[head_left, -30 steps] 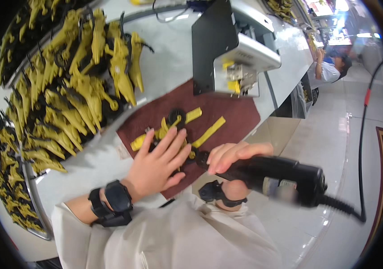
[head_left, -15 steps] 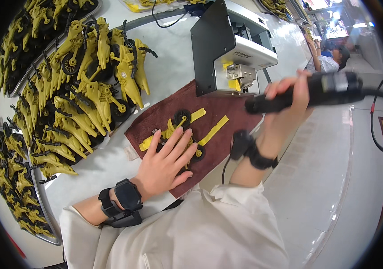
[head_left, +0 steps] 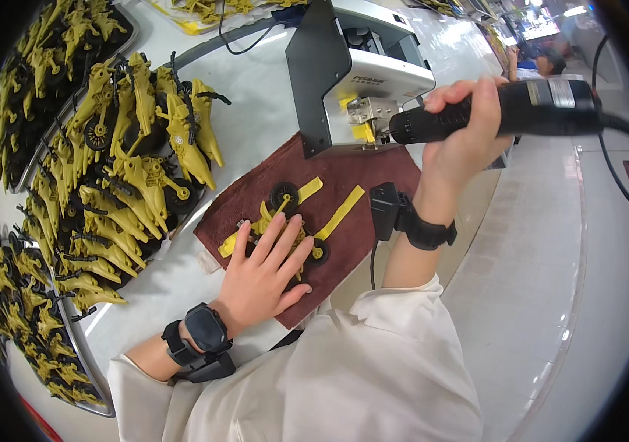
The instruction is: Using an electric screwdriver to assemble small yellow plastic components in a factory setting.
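My left hand [head_left: 259, 276] lies with its fingers spread over a yellow and black toy motorcycle [head_left: 283, 197], covering much of its body. The toy is on its side on a maroon cloth [head_left: 355, 166], and both black wheels show. Two yellow strips [head_left: 341, 211] stick out beside it on the cloth. In my right hand [head_left: 469, 132] is a black corded electric screwdriver [head_left: 528, 107], fingers wrapped round its barrel. Its front end is at the metal outlet block [head_left: 373, 114] of a grey and black screw feeder [head_left: 391, 77]; the bit is hidden.
Trays heaped with yellow and black toy motorcycles [head_left: 119, 199] fill the left side of the white table [head_left: 252, 96]. The screwdriver's cable [head_left: 627, 129] runs off to the right. Beyond the table, a person [head_left: 542, 66] sits at the far right.
My right hand has brought the screwdriver left and up to the feeder's outlet. My left hand stays spread on the toy motorcycle. The whole view has shifted slightly.
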A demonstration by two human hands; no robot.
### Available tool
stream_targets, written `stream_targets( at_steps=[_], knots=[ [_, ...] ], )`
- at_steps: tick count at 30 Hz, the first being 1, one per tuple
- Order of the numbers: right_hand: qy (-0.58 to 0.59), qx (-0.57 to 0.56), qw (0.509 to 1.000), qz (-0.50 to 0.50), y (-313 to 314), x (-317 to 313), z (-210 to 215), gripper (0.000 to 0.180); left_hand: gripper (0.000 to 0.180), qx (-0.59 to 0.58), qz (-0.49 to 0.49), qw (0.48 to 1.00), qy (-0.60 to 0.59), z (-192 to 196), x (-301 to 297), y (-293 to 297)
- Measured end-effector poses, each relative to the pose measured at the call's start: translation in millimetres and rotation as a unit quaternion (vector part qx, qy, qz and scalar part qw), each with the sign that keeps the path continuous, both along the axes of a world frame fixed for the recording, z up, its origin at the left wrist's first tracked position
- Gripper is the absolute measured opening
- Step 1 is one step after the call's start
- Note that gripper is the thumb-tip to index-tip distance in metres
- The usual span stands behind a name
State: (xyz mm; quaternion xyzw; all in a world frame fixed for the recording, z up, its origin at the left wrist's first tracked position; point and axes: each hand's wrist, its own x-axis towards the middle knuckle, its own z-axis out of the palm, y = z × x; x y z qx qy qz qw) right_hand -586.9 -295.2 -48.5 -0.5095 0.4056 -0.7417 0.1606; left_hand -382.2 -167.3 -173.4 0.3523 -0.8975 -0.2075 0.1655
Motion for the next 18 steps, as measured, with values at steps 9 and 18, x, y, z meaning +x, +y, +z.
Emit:
stream_targets(
  at_steps=[9, 18],
  knots=[
    [-0.004, 0.024, 0.957, 0.290, 127, 23, -25, 0.054, 0.063, 0.007, 0.003, 1.000, 0.002, 0, 4, -1],
    [0.015, -0.002, 0.942, 0.336, 144, 36, -50, 0.061, 0.064, 0.019, 0.008, 0.999, 0.028, -5, 3, -2]
  ],
)
